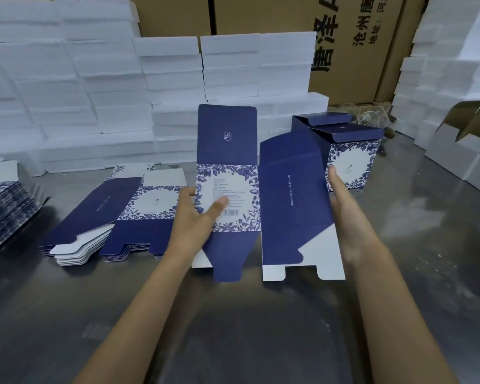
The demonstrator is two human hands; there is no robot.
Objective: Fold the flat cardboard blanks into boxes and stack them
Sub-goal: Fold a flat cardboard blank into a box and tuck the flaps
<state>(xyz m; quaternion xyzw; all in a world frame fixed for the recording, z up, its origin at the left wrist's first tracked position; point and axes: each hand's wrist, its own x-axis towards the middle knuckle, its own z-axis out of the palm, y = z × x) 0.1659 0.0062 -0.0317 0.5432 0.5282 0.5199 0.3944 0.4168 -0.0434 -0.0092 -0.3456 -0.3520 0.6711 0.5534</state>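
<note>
Blank (261,195) held up above the desk (261,328), partly opened, blue-and-white floral panel with barcode facing the camera, plain navy panel angled off to the right, long top flap standing upright. Left hand (197,217) pinching the floral panel's left edge, thumb across the print, grip closed on it. Right hand (341,200) flat and open against the navy panel's right edge, fingers straight, not clasping. Pile of flat blanks (108,217) lying on the desk just left (a second pile (6,206) at far left). One folded box (344,151) standing behind the right hand, flaps open. White foam blocks (94,92) stacked behind.
</note>
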